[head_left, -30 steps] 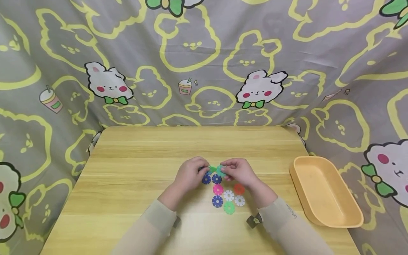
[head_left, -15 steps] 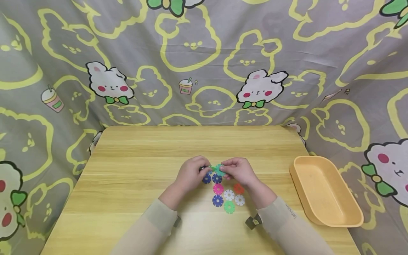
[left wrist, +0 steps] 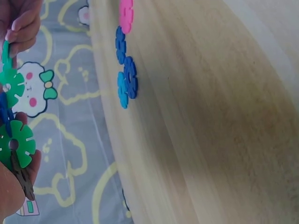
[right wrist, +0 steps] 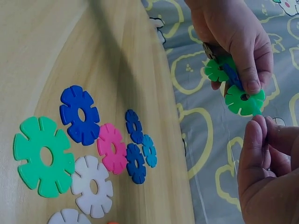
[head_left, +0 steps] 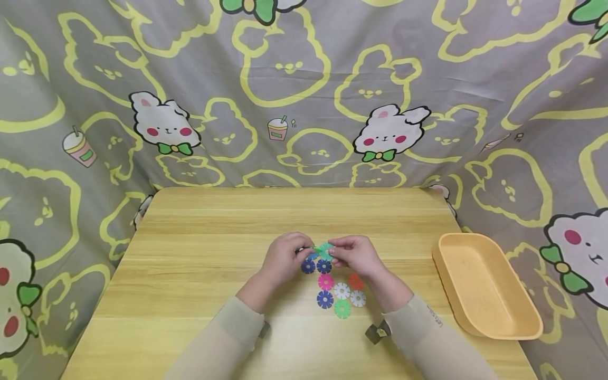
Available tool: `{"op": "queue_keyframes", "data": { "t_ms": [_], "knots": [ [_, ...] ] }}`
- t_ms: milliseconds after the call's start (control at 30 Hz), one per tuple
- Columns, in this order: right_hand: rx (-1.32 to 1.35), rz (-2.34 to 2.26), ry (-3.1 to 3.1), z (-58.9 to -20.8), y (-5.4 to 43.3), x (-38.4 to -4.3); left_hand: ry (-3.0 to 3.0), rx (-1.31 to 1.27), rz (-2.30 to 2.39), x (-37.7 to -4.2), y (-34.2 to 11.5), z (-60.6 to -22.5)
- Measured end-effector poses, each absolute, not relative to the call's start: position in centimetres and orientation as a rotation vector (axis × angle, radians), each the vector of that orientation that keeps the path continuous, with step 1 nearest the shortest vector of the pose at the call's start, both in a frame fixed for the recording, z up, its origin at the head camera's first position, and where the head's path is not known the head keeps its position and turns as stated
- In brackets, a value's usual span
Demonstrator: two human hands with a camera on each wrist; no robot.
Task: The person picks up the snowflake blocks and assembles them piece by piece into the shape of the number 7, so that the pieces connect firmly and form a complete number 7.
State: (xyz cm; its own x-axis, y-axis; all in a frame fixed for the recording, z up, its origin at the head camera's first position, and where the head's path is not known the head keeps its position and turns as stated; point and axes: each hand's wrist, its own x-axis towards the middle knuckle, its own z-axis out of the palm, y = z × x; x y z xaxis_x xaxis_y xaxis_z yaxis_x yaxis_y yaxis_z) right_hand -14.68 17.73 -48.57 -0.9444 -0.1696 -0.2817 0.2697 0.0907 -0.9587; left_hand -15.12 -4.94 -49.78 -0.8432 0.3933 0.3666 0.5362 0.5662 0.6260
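Over the table, my left hand (head_left: 285, 254) grips a short chain of slotted flower-shaped plastic discs. In the left wrist view the chain shows a green disc (left wrist: 21, 140), a blue disc (left wrist: 6, 114) edge-on, a second green disc (left wrist: 13, 86) and a dark brownish piece (left wrist: 21, 175). My right hand (head_left: 358, 256) pinches a teal-green disc (head_left: 325, 250) between thumb and fingers. Its edge meets the chain's end green disc (right wrist: 243, 101) in the right wrist view; whether their slots are engaged I cannot tell. Fingers partly cover the chain.
Loose discs lie on the table nearer the body: dark blue (head_left: 325, 299), pink (head_left: 325, 282), white (head_left: 342, 291), light green (head_left: 342, 309) and orange-red (head_left: 356, 282). A light blue disc (right wrist: 149, 150) lies beside two dark blue ones. An orange-yellow bin (head_left: 489, 287) stands at the right edge.
The teal-green disc in my right hand has shifted slightly left against the chain and turned its face more toward the head camera. Both hands stay almost in place; the loose discs lie as before.
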Motion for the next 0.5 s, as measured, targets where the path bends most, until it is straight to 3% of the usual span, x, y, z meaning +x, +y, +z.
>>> {"op": "queue_keyframes", "data": {
  "t_ms": [500],
  "knots": [
    [0.113,-2.042,1.958,-49.36,17.83,-14.55,-2.478,-0.782,-1.183,-14.7,-4.4,-50.73]
  ]
}}
